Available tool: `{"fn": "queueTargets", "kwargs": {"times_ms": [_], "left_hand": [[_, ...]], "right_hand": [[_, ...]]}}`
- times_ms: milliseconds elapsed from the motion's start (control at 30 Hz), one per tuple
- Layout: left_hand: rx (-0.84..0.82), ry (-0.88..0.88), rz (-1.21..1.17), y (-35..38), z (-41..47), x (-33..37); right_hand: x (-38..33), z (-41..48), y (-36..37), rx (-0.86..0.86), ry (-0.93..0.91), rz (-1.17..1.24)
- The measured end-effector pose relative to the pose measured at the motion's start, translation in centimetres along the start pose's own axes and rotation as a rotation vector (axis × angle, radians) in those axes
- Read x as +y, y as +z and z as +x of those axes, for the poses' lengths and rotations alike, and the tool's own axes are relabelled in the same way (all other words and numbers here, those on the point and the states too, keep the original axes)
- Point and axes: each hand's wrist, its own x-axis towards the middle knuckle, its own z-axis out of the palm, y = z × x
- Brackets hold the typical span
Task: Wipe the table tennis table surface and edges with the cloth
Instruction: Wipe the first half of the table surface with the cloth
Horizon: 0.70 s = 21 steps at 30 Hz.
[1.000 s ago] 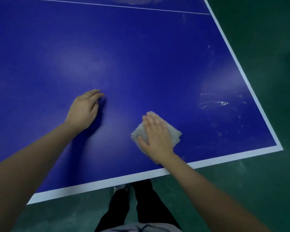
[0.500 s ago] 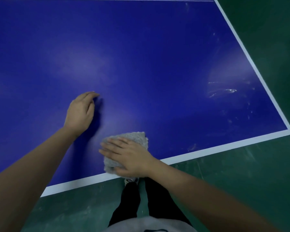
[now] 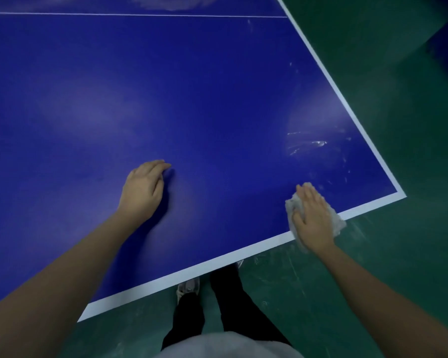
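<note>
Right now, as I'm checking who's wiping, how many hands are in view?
2. The left hand rests on the blue table surface; the right hand presses the cloth flat at the table's near white edge.

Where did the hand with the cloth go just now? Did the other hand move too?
The right hand slid the cloth left along the near edge of the table, then right toward the corner, where it now overhangs the white border. The hand stayed flat on the cloth. The left hand stayed resting on the table.
</note>
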Motion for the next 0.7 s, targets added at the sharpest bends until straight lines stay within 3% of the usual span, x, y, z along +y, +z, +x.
{"fn": "queueTargets", "kwargs": {"times_ms": [100, 167, 333, 467, 533, 700], "left_hand": [[0.025, -0.017, 0.039, 2.4, 0.9, 2.3], [0.05, -0.037, 0.061, 4.1, 1.9, 4.3], [0.024, -0.086, 0.142, 7.9, 5.4, 9.0], [0.018, -0.123, 0.18, 10.6, 8.7, 11.5], [0.032, -0.143, 0.208, 11.6, 10.4, 12.5], [0.066, -0.258, 0.245, 13.7, 14.9, 14.9]], "right_hand": [[-1.0, 1.0, 0.6, 0.114, 0.345, 0.011], [-3.4, 1.0, 1.4, 0.137, 0.369, 0.027], [-8.1, -0.3, 2.5, -0.009, -0.277, -0.05], [-5.8, 2.9, 1.7, -0.093, -0.612, -0.07], [-3.6, 6.0, 0.9, -0.122, -0.674, -0.092], [3.9, 17.3, -2.1, -0.122, -0.564, -0.054]]}}
